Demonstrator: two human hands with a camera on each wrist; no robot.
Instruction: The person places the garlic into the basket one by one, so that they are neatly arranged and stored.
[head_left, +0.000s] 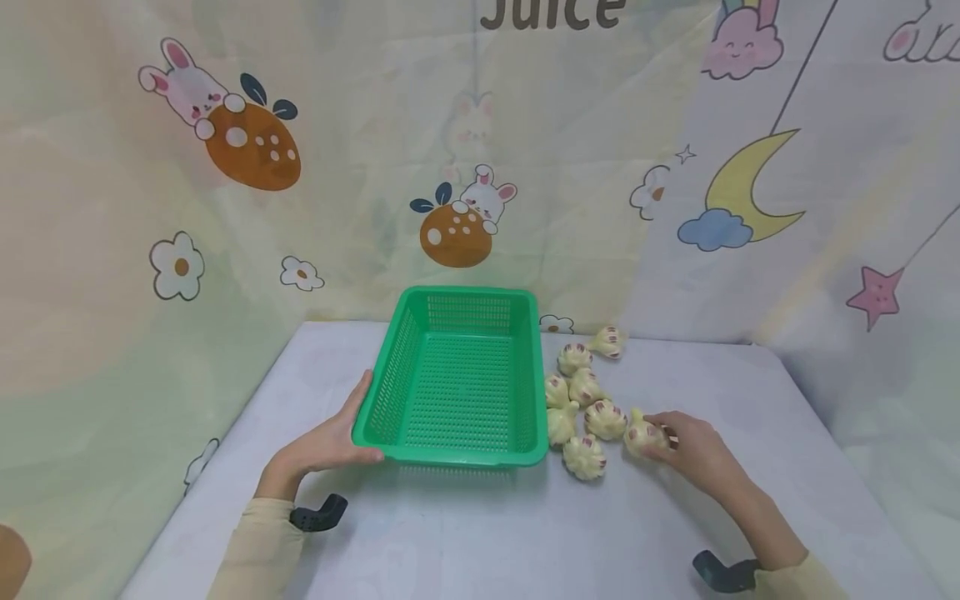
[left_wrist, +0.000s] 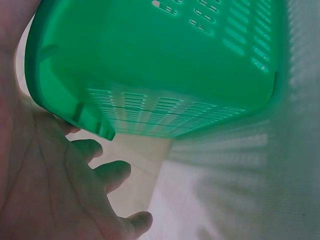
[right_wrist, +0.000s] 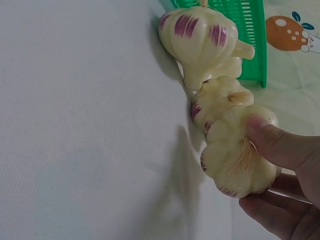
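Note:
My left hand point(head_left: 330, 442) lies against the near left corner of a green plastic basket point(head_left: 471, 457), its thumb along the front rim and its fingers along the left side. The left wrist view has the fingers point(left_wrist: 114, 175) spread under the rim, not curled round it. My right hand point(head_left: 697, 454) pinches a garlic bulb point(head_left: 643, 437), cream white with purple streaks, between thumb and fingers. In the right wrist view the held bulb point(right_wrist: 240, 160) overlaps another garlic bulb point(right_wrist: 220, 100) behind it. Several more garlic bulbs point(head_left: 584, 457) lie clustered along the basket's right side.
Inside the basket only its slotted floor point(head_left: 461, 392) shows. All stands on a white-covered table point(head_left: 480, 542), with a printed cloth point(head_left: 360, 167) of rabbits, flowers and a moon hanging behind it. One garlic bulb point(head_left: 608, 342) lies near the table's far edge.

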